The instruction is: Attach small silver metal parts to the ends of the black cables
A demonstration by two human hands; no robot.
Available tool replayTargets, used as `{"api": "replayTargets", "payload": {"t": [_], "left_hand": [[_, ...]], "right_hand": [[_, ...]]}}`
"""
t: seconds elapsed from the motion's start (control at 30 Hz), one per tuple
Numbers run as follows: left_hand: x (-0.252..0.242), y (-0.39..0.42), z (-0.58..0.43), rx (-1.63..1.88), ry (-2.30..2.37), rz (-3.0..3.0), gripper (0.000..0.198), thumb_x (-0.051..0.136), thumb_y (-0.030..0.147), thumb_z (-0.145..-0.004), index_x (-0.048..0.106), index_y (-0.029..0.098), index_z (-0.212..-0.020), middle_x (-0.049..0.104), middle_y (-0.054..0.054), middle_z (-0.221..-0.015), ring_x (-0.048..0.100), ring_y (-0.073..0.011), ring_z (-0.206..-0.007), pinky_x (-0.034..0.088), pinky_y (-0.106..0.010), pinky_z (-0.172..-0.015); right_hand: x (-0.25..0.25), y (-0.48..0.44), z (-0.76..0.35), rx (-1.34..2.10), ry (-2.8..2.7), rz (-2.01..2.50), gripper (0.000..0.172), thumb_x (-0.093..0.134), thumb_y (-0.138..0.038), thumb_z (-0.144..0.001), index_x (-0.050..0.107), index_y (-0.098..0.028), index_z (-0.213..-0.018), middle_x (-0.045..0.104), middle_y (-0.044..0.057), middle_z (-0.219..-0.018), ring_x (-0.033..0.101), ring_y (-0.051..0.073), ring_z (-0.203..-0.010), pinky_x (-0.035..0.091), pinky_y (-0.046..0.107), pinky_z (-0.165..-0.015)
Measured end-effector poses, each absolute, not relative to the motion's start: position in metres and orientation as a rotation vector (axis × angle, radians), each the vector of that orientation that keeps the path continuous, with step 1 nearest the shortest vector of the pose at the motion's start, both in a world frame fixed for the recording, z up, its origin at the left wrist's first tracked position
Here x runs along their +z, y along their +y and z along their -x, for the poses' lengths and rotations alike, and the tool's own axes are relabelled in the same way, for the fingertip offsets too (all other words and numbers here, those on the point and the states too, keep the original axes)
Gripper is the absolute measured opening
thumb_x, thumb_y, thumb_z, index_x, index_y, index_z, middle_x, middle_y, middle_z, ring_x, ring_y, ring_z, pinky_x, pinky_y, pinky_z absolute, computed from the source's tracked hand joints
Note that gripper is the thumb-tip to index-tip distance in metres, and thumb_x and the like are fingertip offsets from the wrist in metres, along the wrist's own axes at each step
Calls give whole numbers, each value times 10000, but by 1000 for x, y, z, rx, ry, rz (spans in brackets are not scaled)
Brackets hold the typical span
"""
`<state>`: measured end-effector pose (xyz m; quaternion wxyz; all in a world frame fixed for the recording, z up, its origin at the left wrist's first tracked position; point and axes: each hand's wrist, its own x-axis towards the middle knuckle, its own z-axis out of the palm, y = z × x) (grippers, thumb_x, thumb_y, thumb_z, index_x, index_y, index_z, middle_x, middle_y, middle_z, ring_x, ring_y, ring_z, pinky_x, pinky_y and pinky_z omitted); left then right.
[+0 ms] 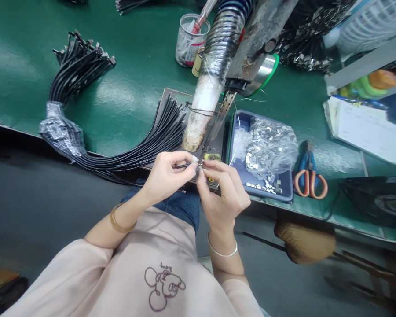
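Note:
My left hand [167, 176] pinches a thin black cable [182, 166] between thumb and fingers. Close against it, my right hand [223, 189] pinches a small metal connector [200, 164] at the cable's end; the fingertips hide most of the joint. Just above my fingers points the tip of a clamped soldering iron [229, 97]. A white-wrapped hose [201, 99] comes down beside the iron. To the left, a bundle of black cables [119, 163] rests along the table edge, its loose ends on a board. Behind my right fingers sits a yellow sponge [213, 156].
A blue tray [288, 196] holds a plastic bag and loose small metal connectors [270, 185]. Orange-handled pliers [309, 174] lie right of it. Farther back stand a clear plastic cup [181, 44] and a stack of papers [366, 127]. A wooden stool [305, 240] is below.

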<state>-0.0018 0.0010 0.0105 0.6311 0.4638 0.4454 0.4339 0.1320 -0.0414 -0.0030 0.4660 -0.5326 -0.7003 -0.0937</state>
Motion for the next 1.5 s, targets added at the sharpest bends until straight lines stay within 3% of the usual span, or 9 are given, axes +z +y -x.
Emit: {"api": "replayTargets", "payload": {"t": [0.43,0.9,1.07,1.27,1.4,1.5], "left_hand": [[3,4,5,987,911,-1096,93,693,199,-719,704,113,-685,660,3,-634,544,-77,-573,468,-185,-591],[6,6,6,970,916,-1141,125,689,237,-733,676,119,-693,504,56,-521,389,-57,-496,352,-190,-509],[4,4,9,935,935,-1204,151,669,254,-759,689,117,-700,592,7,-619,445,-80,-558,370,-215,-556],[1,-9,8,861,947,-1351,164,671,275,-808,693,119,-764,364,79,-524,290,-62,-493,245,-216,-483],[1,-21,10,989,1004,-1475,129,723,272,-823,708,146,-805,583,21,-638,454,-87,-576,369,-212,-558],[2,-22,14,863,905,-1384,289,644,327,-895,657,146,-671,604,2,-578,460,-84,-528,379,-212,-537]], "right_hand": [[-7,-43,-136,-189,-1782,1293,204,659,-60,-870,573,-245,-868,781,30,-937,765,147,-834,614,249,-754],[-5,-43,-135,-198,-1796,1263,218,663,-49,-852,559,-241,-840,783,43,-955,764,144,-841,629,247,-761],[-7,-44,-139,-170,-1807,1256,203,650,-48,-876,566,-232,-890,780,39,-929,766,140,-860,617,238,-785],[-3,-48,-145,-15,-1775,1336,129,634,-103,-928,595,-226,-924,740,-6,-834,744,116,-770,591,205,-724],[0,-51,-149,204,-1600,1356,112,641,-149,-931,593,-228,-870,719,-16,-819,752,134,-784,599,228,-708],[0,-53,-150,399,-1542,1301,121,631,-171,-934,581,-227,-839,714,-15,-788,756,152,-738,607,247,-645]]}}
